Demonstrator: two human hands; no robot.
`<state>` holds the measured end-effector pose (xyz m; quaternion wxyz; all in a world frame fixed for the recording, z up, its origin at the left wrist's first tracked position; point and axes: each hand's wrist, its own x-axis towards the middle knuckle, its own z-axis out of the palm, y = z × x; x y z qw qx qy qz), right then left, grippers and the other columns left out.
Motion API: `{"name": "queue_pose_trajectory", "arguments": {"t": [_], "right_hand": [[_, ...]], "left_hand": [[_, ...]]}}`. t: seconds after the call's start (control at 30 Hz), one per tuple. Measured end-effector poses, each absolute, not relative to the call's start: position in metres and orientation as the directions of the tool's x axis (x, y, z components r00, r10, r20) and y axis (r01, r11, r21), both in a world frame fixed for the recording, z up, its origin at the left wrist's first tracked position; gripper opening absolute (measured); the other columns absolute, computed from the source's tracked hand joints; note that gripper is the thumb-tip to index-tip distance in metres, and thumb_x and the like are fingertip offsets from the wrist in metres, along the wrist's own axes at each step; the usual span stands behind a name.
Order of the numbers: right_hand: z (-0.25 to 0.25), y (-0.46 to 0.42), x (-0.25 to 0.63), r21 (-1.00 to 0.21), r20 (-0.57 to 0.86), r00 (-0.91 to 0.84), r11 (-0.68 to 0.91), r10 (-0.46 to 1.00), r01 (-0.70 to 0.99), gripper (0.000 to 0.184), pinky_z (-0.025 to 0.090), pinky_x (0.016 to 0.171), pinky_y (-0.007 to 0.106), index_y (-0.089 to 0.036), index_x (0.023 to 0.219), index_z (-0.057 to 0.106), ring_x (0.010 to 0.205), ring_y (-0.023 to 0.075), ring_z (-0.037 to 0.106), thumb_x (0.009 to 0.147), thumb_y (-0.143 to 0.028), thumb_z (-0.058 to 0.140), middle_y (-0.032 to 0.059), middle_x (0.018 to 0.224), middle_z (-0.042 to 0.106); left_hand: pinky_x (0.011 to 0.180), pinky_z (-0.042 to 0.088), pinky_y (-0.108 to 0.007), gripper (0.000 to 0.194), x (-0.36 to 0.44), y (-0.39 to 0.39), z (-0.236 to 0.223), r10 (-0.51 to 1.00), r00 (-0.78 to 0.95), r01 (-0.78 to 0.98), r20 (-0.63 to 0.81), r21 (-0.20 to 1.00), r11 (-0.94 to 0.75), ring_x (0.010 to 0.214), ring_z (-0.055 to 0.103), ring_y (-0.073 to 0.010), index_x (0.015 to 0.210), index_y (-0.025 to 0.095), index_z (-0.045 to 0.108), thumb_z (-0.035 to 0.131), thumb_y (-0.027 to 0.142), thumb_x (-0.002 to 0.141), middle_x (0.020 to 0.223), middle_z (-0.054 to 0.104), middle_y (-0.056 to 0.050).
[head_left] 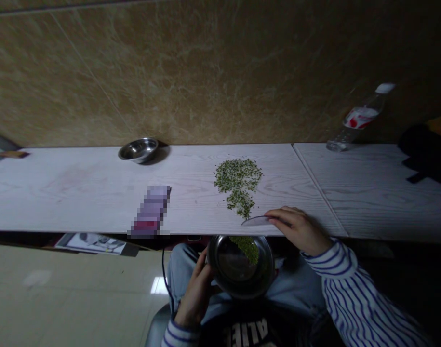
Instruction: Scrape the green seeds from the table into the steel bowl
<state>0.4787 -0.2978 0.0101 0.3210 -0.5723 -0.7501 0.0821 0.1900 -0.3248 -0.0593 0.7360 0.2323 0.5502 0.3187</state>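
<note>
My left hand point(197, 289) grips the left rim of a metal bowl point(220, 284), held over my lap just below the table's front edge. Small green bits point(249, 250) lie inside the bowl on its upper right side. Between the fingers and thumb of my right hand point(298, 226) is a thin, flat, curved-edged scraper point(255, 221), low over the tabletop near the edge. Beyond it, a loose patch of green bits point(238, 176) spreads on the table and narrows toward the scraper. What exactly the bits are, I cannot tell.
A smaller metal bowl point(138, 151) stands by the wall on the pale wooden table point(191, 207). A blurred-out flat object point(150, 211) lies at the front left. On the right are a plastic bottle point(361, 118) and a dark item point(426, 154). A cable point(164, 270) hangs below the edge.
</note>
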Motion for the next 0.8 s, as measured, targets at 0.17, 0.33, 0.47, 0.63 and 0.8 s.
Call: {"name": "queue_pose_trajectory", "arguments": {"t": [0.17,0.33,0.47,0.63,0.8], "right_hand": [[0.011,-0.275,0.477,-0.482,0.367,-0.203,0.372,0.908,0.793,0.021,0.058,0.080,0.030,-0.023,0.101,0.074,0.086,0.0165,0.073,0.089,-0.015,0.058,0.0031,0.095,0.078],[0.012,-0.257,0.475,-0.489,0.360,-0.224,0.387,0.906,0.782,0.024,0.057,0.083,0.032,-0.022,0.102,0.075,0.088,0.0173,0.073,0.089,-0.014,0.057,0.0043,0.096,0.079],[0.011,-0.245,0.475,-0.487,0.338,-0.216,0.366,0.916,0.793,0.025,0.056,0.083,0.033,-0.023,0.104,0.074,0.089,0.0176,0.072,0.089,-0.014,0.057,0.0043,0.097,0.079],[0.006,-0.228,0.478,-0.486,0.338,-0.197,0.350,0.920,0.801,0.024,0.056,0.085,0.035,-0.022,0.106,0.074,0.091,0.0185,0.072,0.090,-0.015,0.058,0.0050,0.100,0.078],[0.006,-0.213,0.479,-0.524,0.326,-0.192,0.346,0.926,0.778,0.026,0.055,0.088,0.036,-0.023,0.108,0.074,0.095,0.0189,0.071,0.091,-0.015,0.056,0.0052,0.104,0.078]], "left_hand": [[0.072,0.050,-0.033,0.080,0.187,-0.324,-0.061,0.731,0.138,-0.272,-0.669,0.684,0.677,0.100,0.064,-0.0263,0.148,0.031,0.044,0.071,0.038,0.072,0.123,0.067,-0.008],[0.071,0.051,-0.034,0.080,0.187,-0.323,-0.065,0.717,0.118,-0.257,-0.687,0.676,0.690,0.098,0.065,-0.0266,0.148,0.032,0.045,0.070,0.037,0.072,0.121,0.069,-0.007],[0.069,0.052,-0.033,0.078,0.188,-0.321,-0.066,0.721,0.126,-0.281,-0.681,0.673,0.684,0.109,0.062,-0.0305,0.145,0.031,0.048,0.071,0.038,0.071,0.133,0.063,-0.008],[0.071,0.053,-0.034,0.080,0.190,-0.320,-0.063,0.710,0.109,-0.283,-0.696,0.663,0.693,0.112,0.062,-0.0311,0.148,0.030,0.045,0.071,0.036,0.073,0.134,0.063,-0.011],[0.076,0.054,-0.035,0.081,0.191,-0.319,-0.061,0.715,0.142,-0.307,-0.685,0.656,0.689,0.113,0.062,-0.0301,0.150,0.031,0.041,0.070,0.032,0.075,0.139,0.060,-0.010]]}}
